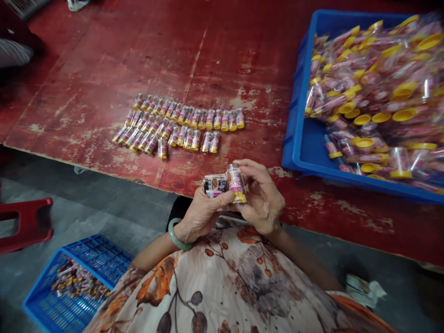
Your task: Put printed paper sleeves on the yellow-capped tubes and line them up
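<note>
Just over the table's front edge, my left hand point(204, 210) is closed on a small stack of printed labels point(215, 184), black, white and pink. Its thumb also lies against a clear plastic tube point(236, 182) with a yellow bottom end and a pink printed label. My right hand point(262, 199) grips that tube from the right side, fingers around it. Farther back, rows of similar labelled tubes point(189, 118) lie side by side on the red table point(145, 60). One tube point(162, 148) sits slightly in front of the rows.
A large blue bin point(294, 134) on the right holds many yellow-capped tubes. On the floor at lower left stands a blue plastic basket point(62, 289) with small items inside, near a red stool point(27, 224). Part of another person point(15, 52) shows at the upper left.
</note>
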A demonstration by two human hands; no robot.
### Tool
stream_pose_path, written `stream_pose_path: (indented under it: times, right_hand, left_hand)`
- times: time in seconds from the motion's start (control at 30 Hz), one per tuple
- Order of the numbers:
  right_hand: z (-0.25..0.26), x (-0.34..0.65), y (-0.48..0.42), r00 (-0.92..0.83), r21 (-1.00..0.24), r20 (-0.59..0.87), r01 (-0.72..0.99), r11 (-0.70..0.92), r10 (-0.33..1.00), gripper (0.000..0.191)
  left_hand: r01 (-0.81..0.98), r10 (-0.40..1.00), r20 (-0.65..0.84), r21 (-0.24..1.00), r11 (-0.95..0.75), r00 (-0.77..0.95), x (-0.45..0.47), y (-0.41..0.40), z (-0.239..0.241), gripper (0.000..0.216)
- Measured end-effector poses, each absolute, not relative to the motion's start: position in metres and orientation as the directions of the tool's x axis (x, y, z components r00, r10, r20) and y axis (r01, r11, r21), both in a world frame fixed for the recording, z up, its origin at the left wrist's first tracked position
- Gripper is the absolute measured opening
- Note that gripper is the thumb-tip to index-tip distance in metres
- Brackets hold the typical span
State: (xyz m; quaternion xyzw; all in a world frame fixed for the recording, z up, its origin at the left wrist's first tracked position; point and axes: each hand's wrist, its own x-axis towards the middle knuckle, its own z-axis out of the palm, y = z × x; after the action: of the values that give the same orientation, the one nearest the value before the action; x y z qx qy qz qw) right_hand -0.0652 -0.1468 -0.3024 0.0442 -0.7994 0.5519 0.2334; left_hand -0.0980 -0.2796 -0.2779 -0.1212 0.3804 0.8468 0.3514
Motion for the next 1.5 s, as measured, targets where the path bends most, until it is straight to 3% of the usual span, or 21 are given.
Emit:
stream_pose_path:
  times: [0.47,0.67,0.93,1.13,1.23,1.37,1.5]
  right_hand:
    - [-0.308,-0.063,-0.152,-0.853,-0.829,0.464,-0.322,0.458,0.239,0.053]
    - [-0.313,-0.064,-0.154,-0.840,-0.851,0.470,-0.349,0.391,0.273,0.049]
    - [-0.316,-0.070,-0.151,-0.835,-0.871,0.489,-0.453,0.187,0.252,0.048]
    - [-0.319,-0.068,-0.153,-0.858,-0.887,0.452,-0.405,0.222,0.245,0.047]
    - [-0.319,-0.068,-0.147,-0.880,-0.879,0.440,-0.381,0.286,0.181,0.055]
    - [-0.312,-0.077,-0.131,-0.895,-0.819,0.444,-0.426,0.384,-0.045,0.070]
    - [-0.305,-0.090,-0.117,-0.860,-0.715,0.471,-0.502,0.487,-0.194,0.072]
  left_hand:
    - [-0.687,0.521,-0.455,0.560,-0.463,-0.722,-0.095,-0.281,-0.280,0.025]
    - [-0.672,0.499,-0.458,0.586,-0.453,-0.736,-0.094,-0.281,-0.279,0.028]
    - [-0.651,0.515,-0.427,0.640,-0.410,-0.744,-0.093,-0.285,-0.279,0.028]
    - [-0.620,0.490,-0.415,0.679,-0.394,-0.767,-0.094,-0.284,-0.278,0.029]
    - [-0.617,0.470,-0.430,0.685,-0.387,-0.771,-0.097,-0.285,-0.278,0.031]
    - [-0.623,0.480,-0.445,0.714,-0.320,-0.756,-0.109,-0.289,-0.281,0.033]
    - [-0.623,0.507,-0.460,0.753,-0.211,-0.729,-0.123,-0.294,-0.289,0.034]
